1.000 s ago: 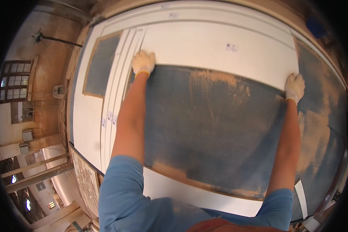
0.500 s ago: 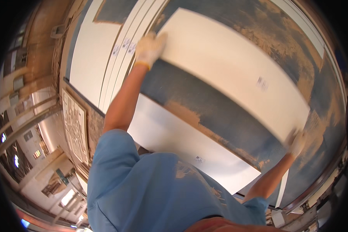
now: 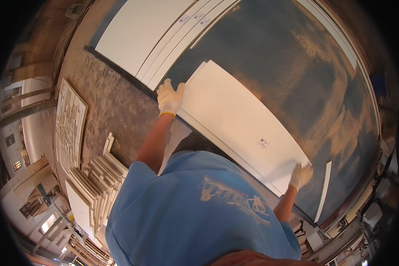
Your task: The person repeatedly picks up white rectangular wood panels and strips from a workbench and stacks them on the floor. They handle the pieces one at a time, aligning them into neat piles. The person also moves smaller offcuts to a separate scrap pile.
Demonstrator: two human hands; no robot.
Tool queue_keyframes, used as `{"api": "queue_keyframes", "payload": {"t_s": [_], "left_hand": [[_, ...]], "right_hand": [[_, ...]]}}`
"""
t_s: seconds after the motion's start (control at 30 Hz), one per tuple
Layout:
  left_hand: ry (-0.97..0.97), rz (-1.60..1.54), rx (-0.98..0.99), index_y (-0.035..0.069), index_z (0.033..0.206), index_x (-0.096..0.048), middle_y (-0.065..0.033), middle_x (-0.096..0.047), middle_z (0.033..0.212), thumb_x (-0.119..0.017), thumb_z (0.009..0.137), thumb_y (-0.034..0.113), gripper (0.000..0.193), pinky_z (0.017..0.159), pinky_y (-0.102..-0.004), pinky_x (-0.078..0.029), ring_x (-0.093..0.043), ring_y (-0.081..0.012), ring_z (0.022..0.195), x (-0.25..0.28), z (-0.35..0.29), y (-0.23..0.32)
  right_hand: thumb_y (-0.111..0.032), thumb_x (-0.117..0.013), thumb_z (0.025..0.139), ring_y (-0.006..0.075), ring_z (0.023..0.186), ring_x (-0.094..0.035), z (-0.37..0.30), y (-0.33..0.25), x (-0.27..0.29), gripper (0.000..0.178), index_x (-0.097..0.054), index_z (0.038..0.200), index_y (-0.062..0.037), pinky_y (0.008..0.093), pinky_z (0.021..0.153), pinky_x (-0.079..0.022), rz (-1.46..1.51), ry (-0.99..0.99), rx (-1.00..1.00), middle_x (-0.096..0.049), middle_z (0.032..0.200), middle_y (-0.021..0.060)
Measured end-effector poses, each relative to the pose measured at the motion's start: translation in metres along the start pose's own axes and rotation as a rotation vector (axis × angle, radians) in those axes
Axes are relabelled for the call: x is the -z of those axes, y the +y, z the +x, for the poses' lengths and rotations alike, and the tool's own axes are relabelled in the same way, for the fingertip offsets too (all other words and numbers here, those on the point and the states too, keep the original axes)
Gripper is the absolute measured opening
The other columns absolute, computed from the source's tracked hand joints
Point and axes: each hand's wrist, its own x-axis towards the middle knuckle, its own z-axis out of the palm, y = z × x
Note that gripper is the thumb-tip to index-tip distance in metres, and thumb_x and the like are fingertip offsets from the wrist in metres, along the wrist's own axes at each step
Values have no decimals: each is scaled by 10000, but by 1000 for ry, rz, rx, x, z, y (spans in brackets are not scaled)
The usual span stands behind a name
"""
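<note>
Clearly, the white board [image 3: 244, 119] lies between our two hands, slanting from the centre of the frame down to the lower right. Its face is plain, flat and smooth, creamier toward its upper-left end, with a soft shadow near the right hand. We see one small dark-printed label [image 3: 263, 143] toward its lower-right end. The long far edge looks bowed through the wide lens. Along the near long side runs a second pale edge, slightly offset, like another sheet underneath, though we cannot tell how many layers there are.

At the board's left end, our left hand [image 3: 170, 95], in a cream knitted glove with a yellow cuff, sits against the edge, fingers pointing up the frame and thumb spread away from them. Our right hand [image 3: 301, 176], also gloved, is at the opposite end with its fingers bent at the corner; we cannot tell whether it pinches the board or only presses on it.

Beyond the board spreads a dark blue-grey tabletop [image 3: 261, 40], streaked with tan patches. On it we find a narrow white strip [image 3: 323, 190] at the lower right and a wide white panel [image 3: 146, 31] at the upper left, with long labelled strips [image 3: 177, 44] beside it. Our blue shirt [image 3: 181, 213] fills the lower centre. Further out, a pile of pale boards [image 3: 102, 177] stands at the lower left, below a brown, stained floor [image 3: 111, 97].
</note>
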Motion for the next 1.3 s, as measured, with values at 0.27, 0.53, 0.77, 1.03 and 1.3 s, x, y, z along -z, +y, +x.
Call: {"api": "queue_keyframes", "payload": {"t_s": [0.27,0.53,0.77,1.03,1.3], "left_hand": [[-393,-310,208,-43,1369,-626,-362,-601,1423,-554,950,655,817,1138,-527,-446,-574,-488,1346,-46,-98,-127],[-883,-1300,488,113,1456,-569,-137,-654,1424,-709,970,522,650,1011,-617,-515,-646,-333,1275,-110,-204,-90],[-306,-1690,568,-95,1289,-677,-180,-770,1176,-769,925,302,547,895,-399,-605,-766,-282,1021,-145,-259,-117],[-239,-1963,459,-59,1389,-644,-163,-724,1313,-781,959,304,579,997,-404,-564,-713,-251,1165,-133,-291,-147],[136,-2463,218,-35,1489,-548,-178,-654,1447,-641,1063,273,534,1157,-428,-486,-644,-288,1316,-66,-458,-324]], "right_hand": [[-376,-684,957,446,1105,-623,17,-271,-33,397,-671,1132,-20,538,961,-507,376,119,693,-677,1167,228],[-359,-651,975,467,1138,-627,-57,-277,-30,428,-677,1209,-2,550,993,-499,380,204,720,-693,1170,257],[-462,-685,1005,395,1278,-646,-40,-165,-71,684,-595,1399,90,450,1076,-505,578,-355,722,-659,1394,285],[-676,-434,1077,454,931,-695,-35,-116,-51,863,-723,1091,137,485,830,-548,456,-299,819,-733,994,335],[-555,-435,1100,510,845,-700,-269,-220,67,753,-723,978,131,550,756,-514,290,-294,1245,-708,877,357]]}}
